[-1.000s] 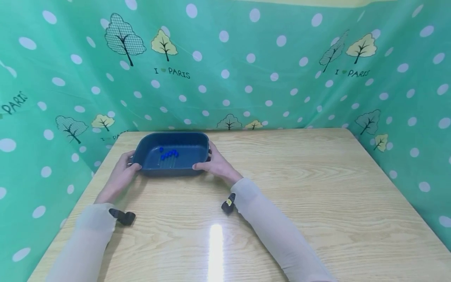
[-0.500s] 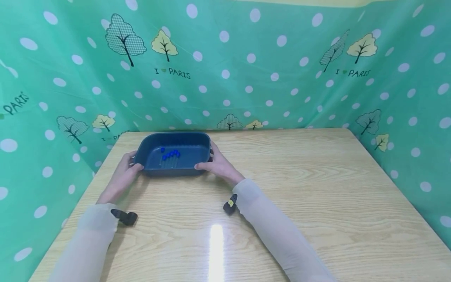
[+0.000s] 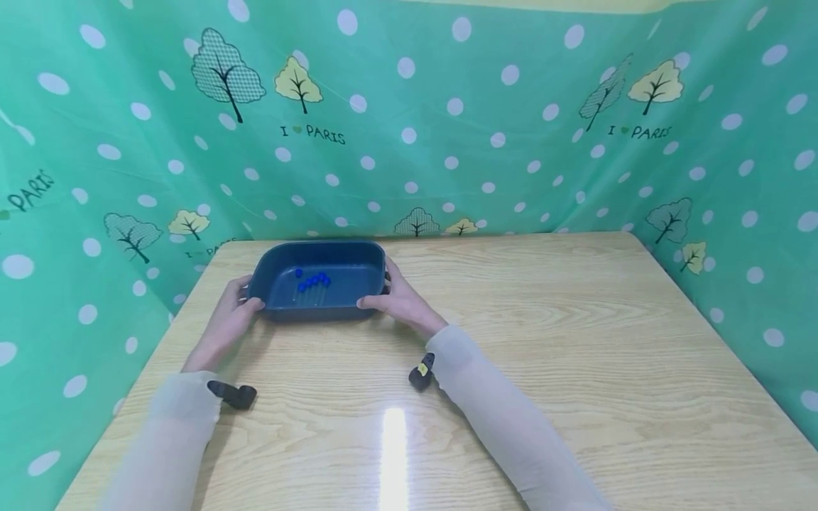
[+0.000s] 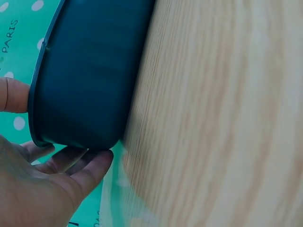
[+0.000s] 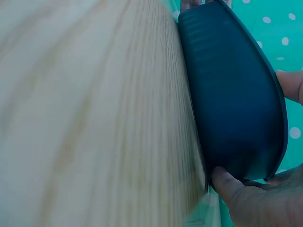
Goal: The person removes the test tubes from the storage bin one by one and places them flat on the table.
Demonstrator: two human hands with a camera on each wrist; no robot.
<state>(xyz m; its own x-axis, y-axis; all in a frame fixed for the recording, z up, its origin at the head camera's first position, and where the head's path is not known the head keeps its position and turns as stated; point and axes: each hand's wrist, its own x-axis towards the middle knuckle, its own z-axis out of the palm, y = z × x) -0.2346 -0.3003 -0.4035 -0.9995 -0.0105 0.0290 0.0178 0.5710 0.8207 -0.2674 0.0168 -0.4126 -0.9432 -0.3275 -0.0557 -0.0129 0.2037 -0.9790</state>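
A dark blue plastic basin (image 3: 326, 313), rectangular with rounded corners, is at the far left of the table in the head view. Several small blue pieces (image 3: 313, 281) lie on its floor, most in a short row and one apart. My left hand (image 3: 227, 318) holds its left end, thumb over the near rim and fingers around the side. At the opposite end my right hand (image 3: 404, 301) grips it the same way. Both wrist views show the basin wall (image 4: 90, 71) between thumb and fingers, its underside at or very near the tabletop.
The light wood table (image 3: 543, 341) stretches to the right and towards me. Behind it and at both sides hangs a green dotted curtain (image 3: 447, 128). A bright strip of reflected light (image 3: 393, 454) lies on the near tabletop.
Both hands and the basin have shifted slightly to the right. The blue pieces have moved along with it, keeping their arrangement.
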